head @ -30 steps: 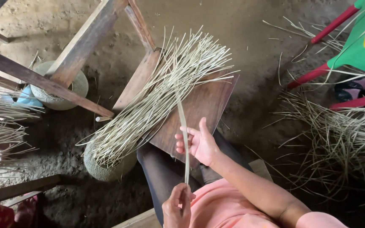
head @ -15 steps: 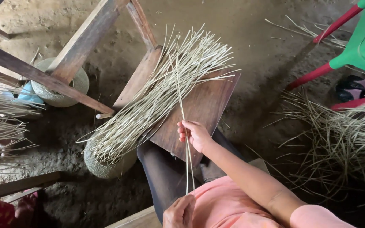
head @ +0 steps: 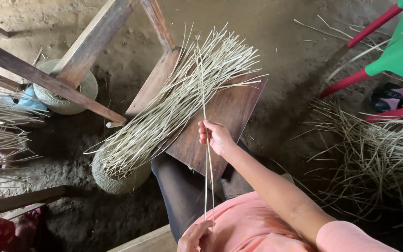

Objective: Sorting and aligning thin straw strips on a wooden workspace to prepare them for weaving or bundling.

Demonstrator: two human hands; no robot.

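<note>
Two thin strips [head: 208, 158], both hands pinching.
Right hand [head: 216, 136] grips mid-length over the board's [head: 229, 112] near edge, left hand [head: 197, 235] the bottom ends; light, springy, probably snap-prone.

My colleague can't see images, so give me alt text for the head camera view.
Looking down, the right hand and left hand hold thin pale strips upright over a wooden board on the person's lap, where a bundle of pale strips lies. More strips are scattered on the dirt floor.

Thin pale reed strips [head: 207, 154] — pair, long, straight, near upright, tips over strip bundle [head: 173, 102] on wooden board [head: 229, 112].
</note>
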